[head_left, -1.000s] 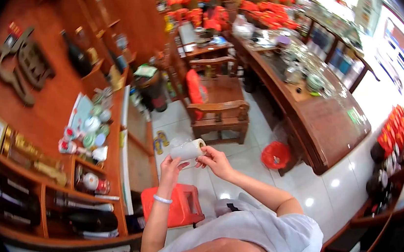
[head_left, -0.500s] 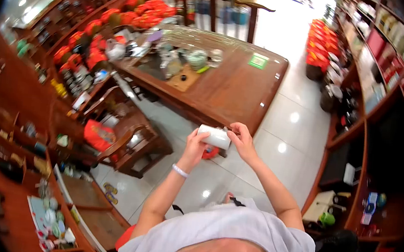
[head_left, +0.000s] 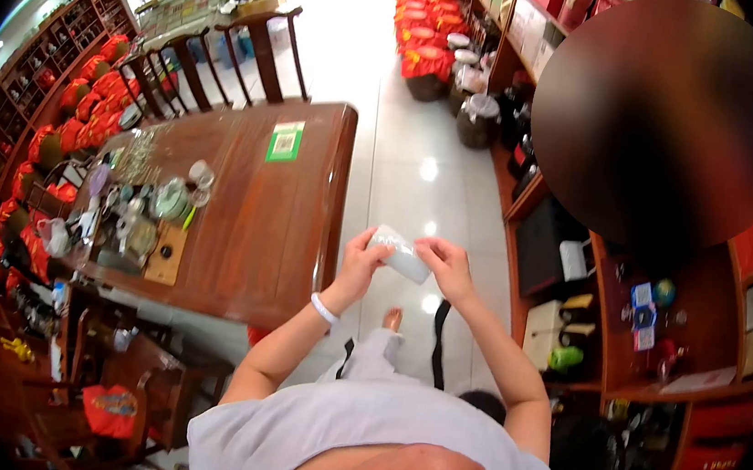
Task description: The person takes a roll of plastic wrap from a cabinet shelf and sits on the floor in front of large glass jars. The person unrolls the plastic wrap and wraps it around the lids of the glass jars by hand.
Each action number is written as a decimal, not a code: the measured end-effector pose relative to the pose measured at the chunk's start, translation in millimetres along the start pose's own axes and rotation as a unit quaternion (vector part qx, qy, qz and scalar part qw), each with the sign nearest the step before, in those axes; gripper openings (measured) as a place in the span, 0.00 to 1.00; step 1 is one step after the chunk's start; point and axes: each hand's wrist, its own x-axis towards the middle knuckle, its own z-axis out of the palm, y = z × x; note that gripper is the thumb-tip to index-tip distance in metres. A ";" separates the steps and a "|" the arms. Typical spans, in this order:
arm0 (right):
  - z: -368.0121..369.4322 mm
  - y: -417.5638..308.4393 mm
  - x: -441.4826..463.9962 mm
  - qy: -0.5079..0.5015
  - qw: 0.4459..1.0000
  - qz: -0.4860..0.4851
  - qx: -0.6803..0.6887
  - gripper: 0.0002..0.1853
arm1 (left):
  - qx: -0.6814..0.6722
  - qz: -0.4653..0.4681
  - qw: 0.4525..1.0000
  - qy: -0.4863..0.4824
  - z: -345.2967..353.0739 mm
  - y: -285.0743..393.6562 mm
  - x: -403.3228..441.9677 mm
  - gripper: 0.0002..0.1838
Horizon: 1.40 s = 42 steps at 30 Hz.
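Note:
My left hand (head_left: 357,268) grips a white, glossy cylinder (head_left: 403,257) by its left end, its thumb lying across the side. At the other end, my right hand (head_left: 447,266) pinches the cylinder's edge between thumb and fingers. Shiny, crinkled highlights show on its upper part, like clear film. Its exact kind cannot be made out. Both hands hold it in front of my body, above the tiled floor and just right of the wooden table (head_left: 242,203).
On the table are a green-white QR card (head_left: 284,142), a glass teapot (head_left: 135,234) and a lidded jar (head_left: 171,200). Wooden chairs stand behind it. Red-covered jars (head_left: 427,61) and a shelf unit (head_left: 604,296) line the right side. A blurred round patch hides the upper right.
My view has turned right and I have moved forward along the table, which now lies to my left. The cylinder has tilted, its right end lower; both hands still hold it.

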 end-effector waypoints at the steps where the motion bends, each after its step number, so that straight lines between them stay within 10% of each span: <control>1: -11.5 5.0 22.4 0.026 0.999 0.004 0.027 0.15 | -0.001 -0.007 1.000 0.001 1.6 -4.9 28.1 0.18; 6: -61.6 35.3 129.1 0.101 0.990 -0.025 -0.097 0.11 | -0.008 -0.023 1.000 0.014 14.0 -16.0 164.1 0.19; 17: -162.5 43.4 345.4 0.245 0.967 -0.036 0.068 0.10 | 0.061 -0.002 0.994 -0.095 62.2 16.6 418.6 0.12; 24: -200.7 52.0 565.8 0.139 0.986 0.018 0.094 0.10 | 0.137 0.071 0.986 -0.058 27.0 46.0 619.6 0.11; 30: -149.5 54.7 759.2 -0.080 0.993 0.032 0.079 0.13 | 0.188 0.194 0.949 0.162 -66.9 109.0 729.1 0.08; 42: -23.9 39.5 1087.9 -0.096 0.987 -0.085 0.093 0.11 | 0.160 0.269 0.909 0.277 -217.4 221.5 950.3 0.10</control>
